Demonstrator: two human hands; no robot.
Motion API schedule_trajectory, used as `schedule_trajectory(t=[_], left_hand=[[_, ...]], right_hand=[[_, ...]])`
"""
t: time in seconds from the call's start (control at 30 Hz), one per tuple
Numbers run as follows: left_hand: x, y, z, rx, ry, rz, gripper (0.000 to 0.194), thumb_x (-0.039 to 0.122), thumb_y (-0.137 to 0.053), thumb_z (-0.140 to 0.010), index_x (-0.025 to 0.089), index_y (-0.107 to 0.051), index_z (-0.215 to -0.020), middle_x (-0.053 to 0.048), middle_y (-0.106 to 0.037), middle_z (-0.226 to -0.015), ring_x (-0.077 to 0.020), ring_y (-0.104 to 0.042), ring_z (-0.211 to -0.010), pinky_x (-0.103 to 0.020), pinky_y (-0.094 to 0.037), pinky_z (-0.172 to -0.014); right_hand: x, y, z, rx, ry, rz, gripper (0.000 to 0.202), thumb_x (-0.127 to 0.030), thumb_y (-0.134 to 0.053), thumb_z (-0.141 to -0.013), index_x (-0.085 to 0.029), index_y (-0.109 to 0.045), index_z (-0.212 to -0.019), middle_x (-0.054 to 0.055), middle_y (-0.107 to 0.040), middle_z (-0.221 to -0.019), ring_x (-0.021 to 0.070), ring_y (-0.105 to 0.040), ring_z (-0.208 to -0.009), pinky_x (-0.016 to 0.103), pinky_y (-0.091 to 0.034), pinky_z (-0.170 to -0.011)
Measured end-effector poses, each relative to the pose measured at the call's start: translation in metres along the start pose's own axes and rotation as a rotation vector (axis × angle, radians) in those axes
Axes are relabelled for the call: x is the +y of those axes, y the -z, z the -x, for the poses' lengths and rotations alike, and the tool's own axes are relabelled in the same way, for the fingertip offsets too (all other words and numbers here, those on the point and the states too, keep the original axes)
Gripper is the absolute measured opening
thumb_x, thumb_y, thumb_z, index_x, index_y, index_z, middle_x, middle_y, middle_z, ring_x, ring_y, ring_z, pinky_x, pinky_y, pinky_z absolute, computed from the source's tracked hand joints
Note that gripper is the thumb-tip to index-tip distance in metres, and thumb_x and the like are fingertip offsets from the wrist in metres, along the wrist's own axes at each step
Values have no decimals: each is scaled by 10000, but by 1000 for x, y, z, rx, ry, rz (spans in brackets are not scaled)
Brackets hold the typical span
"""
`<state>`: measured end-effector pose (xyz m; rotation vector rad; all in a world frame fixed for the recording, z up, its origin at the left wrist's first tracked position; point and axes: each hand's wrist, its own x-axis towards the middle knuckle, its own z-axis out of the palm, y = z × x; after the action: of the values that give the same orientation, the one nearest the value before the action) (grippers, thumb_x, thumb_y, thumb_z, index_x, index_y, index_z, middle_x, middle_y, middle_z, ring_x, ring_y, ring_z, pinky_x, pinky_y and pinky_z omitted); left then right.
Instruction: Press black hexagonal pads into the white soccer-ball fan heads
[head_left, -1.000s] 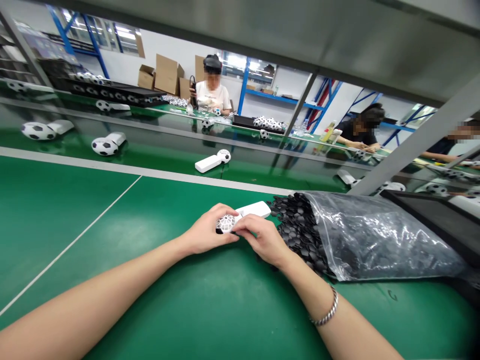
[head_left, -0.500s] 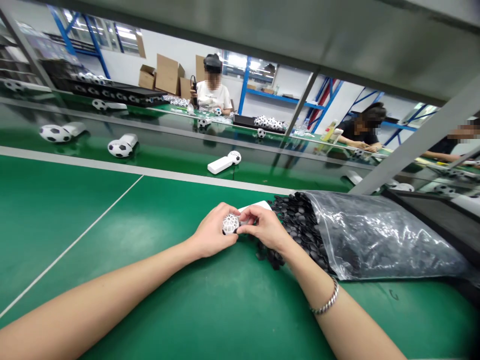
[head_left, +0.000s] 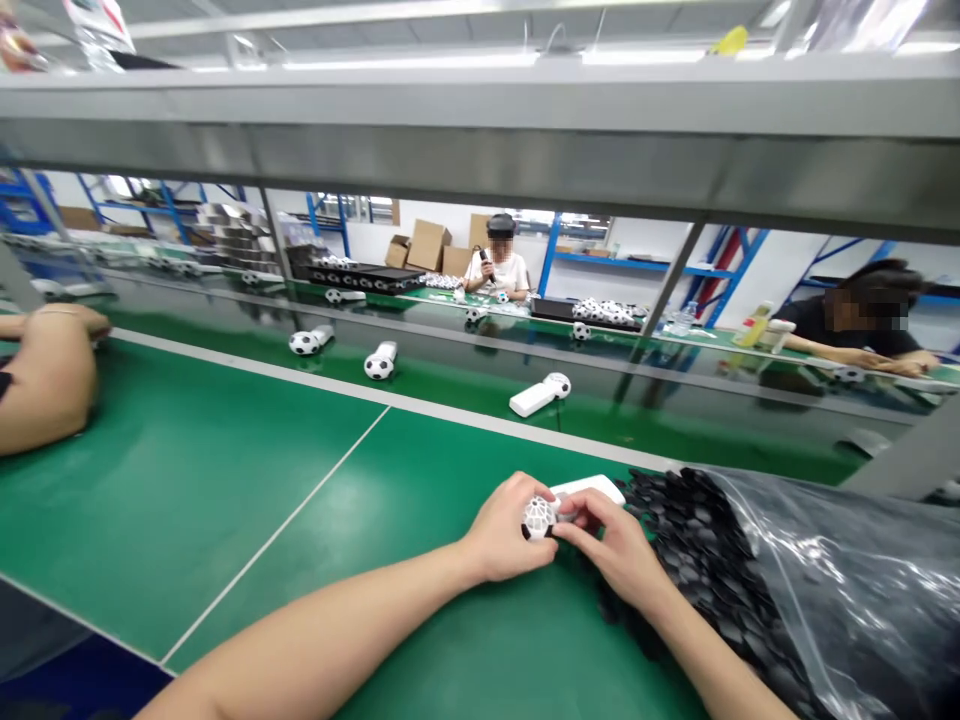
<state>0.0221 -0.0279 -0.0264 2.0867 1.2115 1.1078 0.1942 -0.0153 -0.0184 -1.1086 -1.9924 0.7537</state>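
Note:
My left hand (head_left: 514, 530) is curled around the ball-shaped head of a white device (head_left: 538, 517), styled like a football with a white lattice on the side facing me and a black patch low on it. Behind my fingers the device's flat white handle (head_left: 592, 488) reaches to the right. Thumb and forefinger of my right hand (head_left: 604, 535) are pinched together at the ball's right edge; whatever lies between the fingertips is hidden. Just right of this hand, loose black flat pieces (head_left: 697, 550) spill from a clear plastic bag (head_left: 847, 560) onto the green table (head_left: 300, 480).
Beyond the white table edge, football-headed devices (head_left: 540, 395) lie on a green conveyor (head_left: 450, 385). A co-worker's arm (head_left: 56, 370) rests at the left. Across the line sit other people (head_left: 502, 270), near black trays (head_left: 360, 277). A metal beam (head_left: 480, 160) crosses overhead.
The view has swung left and up, so the hands appear lower and further right, and a co-worker's arm has come into sight. Both hands keep their hold at the ball.

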Motion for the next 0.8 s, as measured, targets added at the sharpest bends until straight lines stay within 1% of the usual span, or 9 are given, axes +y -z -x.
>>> schedule_trajectory(t=[0.1, 0.2, 0.3, 0.43, 0.53, 0.63, 0.73, 0.8], left_hand=[[-3, 3, 0, -60, -25, 33, 500, 242, -690, -549, 185, -516, -1014, -50, -508, -988, -202, -510, -904, -315, -429, -807], [-6, 5, 0, -94, -30, 49, 579, 298, -725, -532, 205, -500, -1057, -60, -502, -1027, -219, -507, -930, -339, -428, -828], [-10, 6, -1, -103, -39, 59, 615, 309, -734, -525, 223, -486, -1081, -60, -493, -1051, -221, -502, -943, -349, -425, -842], [-8, 7, 0, -118, -42, 66, 625, 294, -734, -534, 218, -476, -1099, -63, -487, -1062, -218, -496, -956, -349, -415, -859], [-5, 9, 0, -121, -57, 67, 598, 268, -717, -554, 194, -477, -1097, -66, -484, -1059, -216, -490, -964, -343, -405, -870], [-4, 10, 0, -123, -65, 79, 592, 240, -706, -564, 187, -469, -1104, -63, -473, -1070, -214, -481, -985, -343, -394, -886], [-6, 10, -1, -119, -38, 101, 627, 229, -715, -550, 206, -458, -1122, -58, -457, -1103, -219, -468, -1017, -359, -376, -911], [-9, 10, -2, -121, 32, 136, 620, 237, -728, -537, 213, -476, -1103, -53, -472, -1096, -222, -484, -992, -371, -386, -895]], right_hand=[[2, 3, 6, 5, 45, 20, 164, -360, -522, -793, -208, -560, -842, 26, -559, -786, 153, -522, -672, 281, -429, -616], [5, 6, 9, 65, 88, 75, 171, -380, -485, -812, -225, -553, -836, 47, -554, -797, 179, -527, -677, 315, -436, -607], [7, 8, 9, 123, 132, 117, 188, -399, -464, -817, -237, -560, -813, 55, -553, -786, 193, -532, -658, 337, -440, -585], [4, 9, 9, 97, 166, 142, 163, -361, -461, -827, -230, -559, -819, 62, -554, -822, 192, -543, -695, 328, -453, -589], [2, 11, 10, 69, 169, 165, 121, -310, -475, -829, -221, -548, -866, 63, -550, -859, 189, -543, -764, 316, -463, -629], [5, 14, 10, 104, 169, 221, 128, -275, -486, -825, -217, -540, -926, 68, -549, -922, 197, -532, -858, 329, -465, -704], [12, 20, 9, 185, 167, 328, 208, -263, -530, -798, -212, -527, -1000, 81, -542, -1002, 220, -492, -971, 389, -425, -834], [18, 26, 7, 203, 161, 382, 319, -291, -585, -760, -212, -508, -1059, 93, -525, -1076, 239, -456, -1041, 426, -388, -893]])
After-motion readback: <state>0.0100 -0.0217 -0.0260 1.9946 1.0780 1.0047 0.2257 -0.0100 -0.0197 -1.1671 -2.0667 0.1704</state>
